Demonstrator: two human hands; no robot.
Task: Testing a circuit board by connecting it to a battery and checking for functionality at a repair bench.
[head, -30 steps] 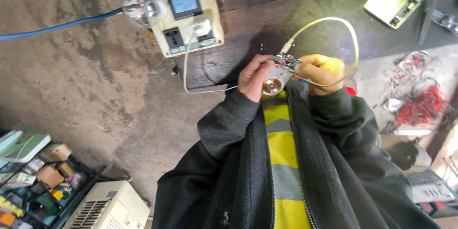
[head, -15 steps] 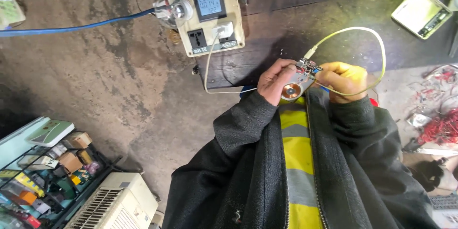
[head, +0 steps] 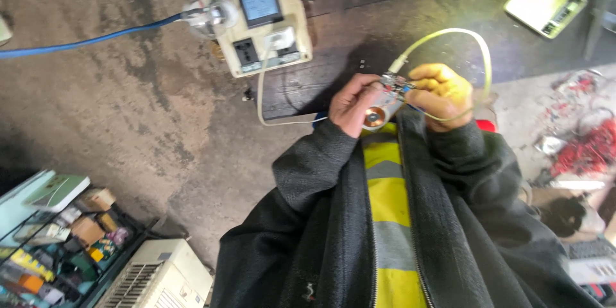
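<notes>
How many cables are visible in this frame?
3: a thick blue cable running from the left edge to the beige power meter box; a thin white cord plugged into that box; a pale looped cable above the hands. Others may be hidden.

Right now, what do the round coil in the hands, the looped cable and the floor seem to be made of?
The round coil looks like copper wire: reddish-orange, shiny, wound in rings. The looped cable seems to have a pale, smooth plastic or rubber jacket, since it bends in a soft arc. The floor looks like bare concrete, grey, matt and stained. The left hand and right hand hold the coil's small assembly.
</notes>
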